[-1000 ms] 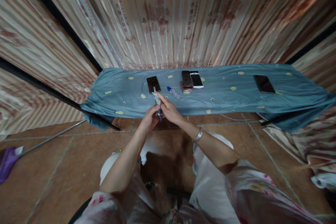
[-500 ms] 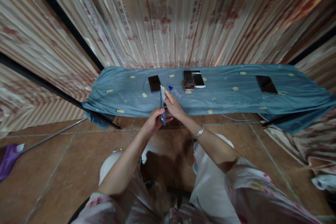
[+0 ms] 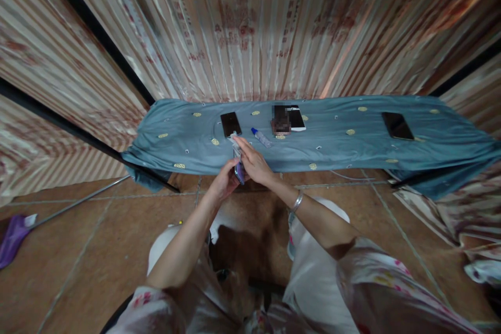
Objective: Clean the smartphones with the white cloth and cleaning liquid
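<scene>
Over the near edge of the cloth-covered table, my left hand [image 3: 223,181] grips a phone [image 3: 239,173] by its lower end, thumb on one face. The phone is tilted and shows a purplish side. My right hand [image 3: 256,165] presses a thin, pale wiping cloth [image 3: 234,142] against the phone's upper part, which the fingers and cloth mostly hide. Just beyond the hands lies a small clear bottle with a blue cap [image 3: 261,137]. Behind the cloth, a dark flat device like a phone [image 3: 230,123] rests on the table.
A blue-green patterned sheet [image 3: 332,151] covers the table. On it lie a blurred-out object [image 3: 281,121], a black item with white edges [image 3: 298,119] and a dark tablet-like device [image 3: 397,126]. Black poles [image 3: 97,31] and striped curtains [image 3: 250,73] surround it. A purple broom [image 3: 11,240] lies left.
The phone has turned from nearly edge-on to a leftward tilt. My right hand has slid flatter over it with the cloth, fingers now stretched along its upper part.
</scene>
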`<state>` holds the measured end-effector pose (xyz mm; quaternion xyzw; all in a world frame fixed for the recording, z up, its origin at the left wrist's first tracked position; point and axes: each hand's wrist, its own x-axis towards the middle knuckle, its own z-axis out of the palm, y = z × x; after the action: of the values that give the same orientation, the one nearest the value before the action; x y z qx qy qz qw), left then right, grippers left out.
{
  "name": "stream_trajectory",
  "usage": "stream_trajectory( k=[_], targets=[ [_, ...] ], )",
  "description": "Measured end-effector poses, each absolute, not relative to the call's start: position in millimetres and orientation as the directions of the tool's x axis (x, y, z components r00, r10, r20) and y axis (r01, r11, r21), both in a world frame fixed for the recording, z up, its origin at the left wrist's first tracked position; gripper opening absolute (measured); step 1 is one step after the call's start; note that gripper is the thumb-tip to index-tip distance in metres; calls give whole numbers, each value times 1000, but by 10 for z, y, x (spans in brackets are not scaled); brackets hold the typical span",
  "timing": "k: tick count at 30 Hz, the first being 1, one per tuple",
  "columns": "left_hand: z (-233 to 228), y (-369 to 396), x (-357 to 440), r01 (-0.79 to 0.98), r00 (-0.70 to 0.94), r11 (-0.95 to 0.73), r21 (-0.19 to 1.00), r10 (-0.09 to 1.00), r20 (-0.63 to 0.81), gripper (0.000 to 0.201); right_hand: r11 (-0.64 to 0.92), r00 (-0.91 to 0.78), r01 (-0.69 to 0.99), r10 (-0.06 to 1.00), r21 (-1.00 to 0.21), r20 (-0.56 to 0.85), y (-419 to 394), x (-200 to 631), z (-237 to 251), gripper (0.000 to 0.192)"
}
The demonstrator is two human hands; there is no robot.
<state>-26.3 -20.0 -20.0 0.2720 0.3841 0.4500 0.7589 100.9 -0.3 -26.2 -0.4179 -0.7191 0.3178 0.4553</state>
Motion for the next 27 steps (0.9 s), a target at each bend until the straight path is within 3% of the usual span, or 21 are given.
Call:
stream_trajectory(
  k=[5,10,22,27],
  targets=[
    [-157,-273,-233,-461,369,489,740,864,-342,20,396,-152,322,918,-860,367,111,1070,-295,55],
    [-101,-283,-237,-483,321,490,725,870,-374,21,319,-102,344,948,-883,303,177,1063,-380,56],
    [-139,-112,-294,-569,195,396,720,916,-350,10,347,-201,375,936,-860,290,21,921,-454,53],
    [-173,-97,-301,-569,251,400,718,916,-311,14,334,-200,394,940,-856,275,-34,914,-389,52]
  ],
)
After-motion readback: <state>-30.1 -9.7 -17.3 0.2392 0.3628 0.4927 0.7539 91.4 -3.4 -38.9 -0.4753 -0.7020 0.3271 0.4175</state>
